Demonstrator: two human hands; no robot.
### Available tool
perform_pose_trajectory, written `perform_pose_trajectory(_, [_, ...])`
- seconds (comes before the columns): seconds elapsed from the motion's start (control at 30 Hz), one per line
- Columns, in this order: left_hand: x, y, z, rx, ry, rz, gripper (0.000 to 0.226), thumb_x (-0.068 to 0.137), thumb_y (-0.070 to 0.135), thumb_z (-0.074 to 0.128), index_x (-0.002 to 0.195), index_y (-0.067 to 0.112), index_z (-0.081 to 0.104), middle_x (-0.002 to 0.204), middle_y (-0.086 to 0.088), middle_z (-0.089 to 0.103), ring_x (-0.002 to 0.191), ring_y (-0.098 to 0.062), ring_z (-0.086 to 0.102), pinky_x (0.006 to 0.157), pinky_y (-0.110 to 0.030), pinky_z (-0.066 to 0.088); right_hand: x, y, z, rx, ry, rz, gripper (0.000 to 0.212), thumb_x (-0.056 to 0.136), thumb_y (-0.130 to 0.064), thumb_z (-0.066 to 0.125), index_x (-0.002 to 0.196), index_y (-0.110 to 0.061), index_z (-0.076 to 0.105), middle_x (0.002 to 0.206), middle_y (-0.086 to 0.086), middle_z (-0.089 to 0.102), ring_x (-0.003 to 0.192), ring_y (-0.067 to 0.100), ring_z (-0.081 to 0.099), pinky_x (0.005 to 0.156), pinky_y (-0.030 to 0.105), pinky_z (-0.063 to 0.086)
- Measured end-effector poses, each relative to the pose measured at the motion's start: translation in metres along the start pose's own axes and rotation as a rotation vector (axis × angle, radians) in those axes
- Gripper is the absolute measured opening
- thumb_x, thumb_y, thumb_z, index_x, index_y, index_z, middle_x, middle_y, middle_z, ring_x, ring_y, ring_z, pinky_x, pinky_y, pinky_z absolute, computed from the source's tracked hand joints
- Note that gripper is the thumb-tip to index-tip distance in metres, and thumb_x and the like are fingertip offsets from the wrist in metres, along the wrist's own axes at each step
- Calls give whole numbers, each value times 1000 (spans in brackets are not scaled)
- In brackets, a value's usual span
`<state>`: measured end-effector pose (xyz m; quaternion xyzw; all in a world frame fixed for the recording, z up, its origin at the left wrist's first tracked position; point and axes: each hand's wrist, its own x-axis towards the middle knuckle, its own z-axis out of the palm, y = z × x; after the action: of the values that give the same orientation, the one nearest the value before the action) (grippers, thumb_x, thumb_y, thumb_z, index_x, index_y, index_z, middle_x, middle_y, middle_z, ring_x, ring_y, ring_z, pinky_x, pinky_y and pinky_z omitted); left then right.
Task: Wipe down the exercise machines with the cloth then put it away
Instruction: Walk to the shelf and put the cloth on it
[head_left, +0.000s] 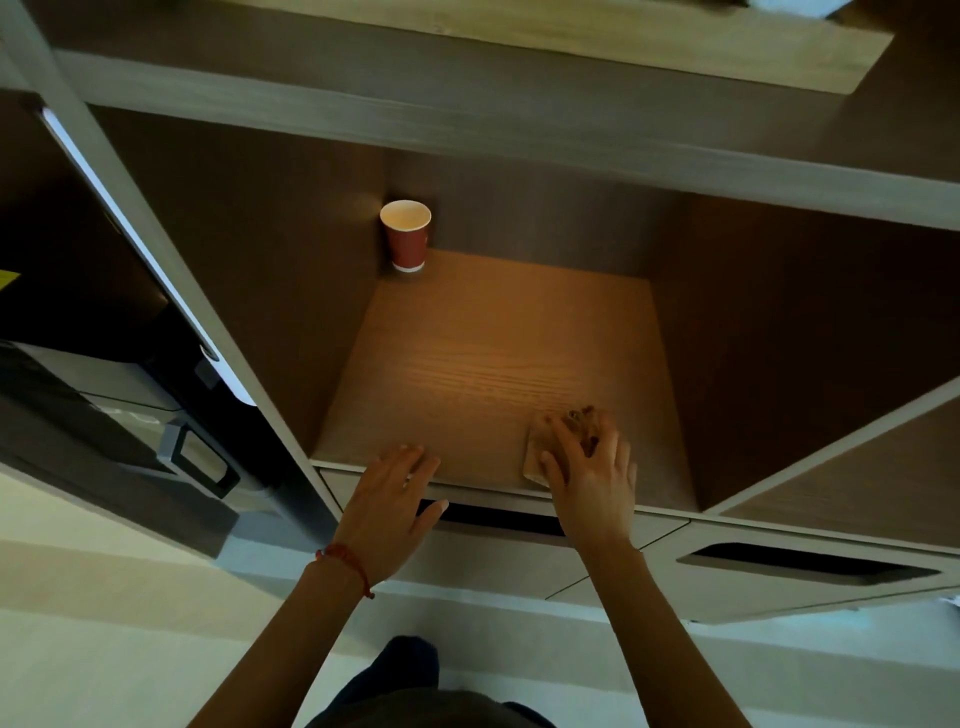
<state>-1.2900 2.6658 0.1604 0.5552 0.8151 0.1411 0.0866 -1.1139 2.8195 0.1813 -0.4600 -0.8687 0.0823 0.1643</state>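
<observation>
A small folded cloth (540, 441), tan with a darker patterned patch, lies on the wooden shelf floor (483, 364) near its front right edge. My right hand (592, 473) rests flat on top of the cloth, fingers spread over it. My left hand (389, 504) is open with its fingers apart, its fingertips at the shelf's front lip, holding nothing. A red string band circles my left wrist. No exercise machine is in view.
A red paper cup (406, 236) stands in the shelf's back left corner. Below the shelf are drawer fronts with dark slot handles (810, 564). A dark appliance (119, 395) sits in the compartment to the left. Another shelf board runs overhead.
</observation>
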Motion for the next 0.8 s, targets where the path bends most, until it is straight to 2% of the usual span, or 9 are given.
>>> perform_pose_trajectory(0.07, [2, -1, -1, -8, 2, 11, 75, 95, 55, 11, 115, 3, 60, 115, -20, 62, 107, -36, 57, 86, -48, 43, -8, 2, 7, -43, 23, -78, 38, 91, -31, 47, 128, -24, 45, 141, 16, 39, 129, 34, 37, 98, 51, 38])
perform_pose_trajectory(0.2, [5, -3, -4, -8, 0, 30, 74, 96, 54, 11, 114, 2, 60, 114, -21, 62, 106, -37, 58, 84, -50, 45, -10, 4, 17, -89, -74, -76, 53, 96, -41, 7, 138, -18, 29, 149, 12, 31, 139, 28, 22, 110, 47, 22])
perform_pose_trajectory(0.33, [9, -6, -5, -17, -8, 35, 73, 96, 54, 12, 118, 2, 58, 118, -21, 60, 110, -37, 55, 89, -49, 40, 10, 4, 21, -22, -147, -50, 68, 89, -51, -9, 143, -18, 16, 155, 11, 12, 142, 27, 11, 113, 41, 10])
perform_pose_trajectory(0.4, [10, -7, -8, -24, -6, 35, 72, 96, 54, 12, 119, 2, 57, 119, -21, 59, 111, -37, 55, 90, -50, 38, 26, 1, 22, 0, -183, -39, 66, 89, -52, -4, 144, -19, 12, 156, 9, 4, 143, 26, 5, 116, 42, 11])
perform_pose_trajectory(0.5, [11, -9, -12, -42, 2, 28, 71, 96, 54, 13, 120, 3, 56, 120, -21, 58, 112, -37, 54, 90, -49, 38, 52, -5, 23, 9, -257, 16, 51, 97, -38, 16, 145, -22, 5, 156, 4, -8, 143, 21, -4, 116, 45, 20])
perform_pose_trajectory(0.63, [13, -14, -16, -48, 18, 17, 71, 95, 55, 14, 120, 3, 56, 120, -21, 58, 113, -38, 53, 90, -50, 39, 78, -11, 25, 18, -291, 54, 50, 98, -36, 18, 144, -26, 2, 156, -1, -12, 143, 19, -3, 109, 47, 32])
perform_pose_trajectory(0.8, [6, -16, -20, -49, 24, 5, 72, 95, 55, 13, 120, 4, 56, 120, -21, 58, 113, -37, 53, 92, -45, 34, 84, -13, 18, 28, -310, 52, 51, 98, -37, 23, 144, -25, 7, 156, 0, -6, 143, 23, 2, 112, 49, 25])
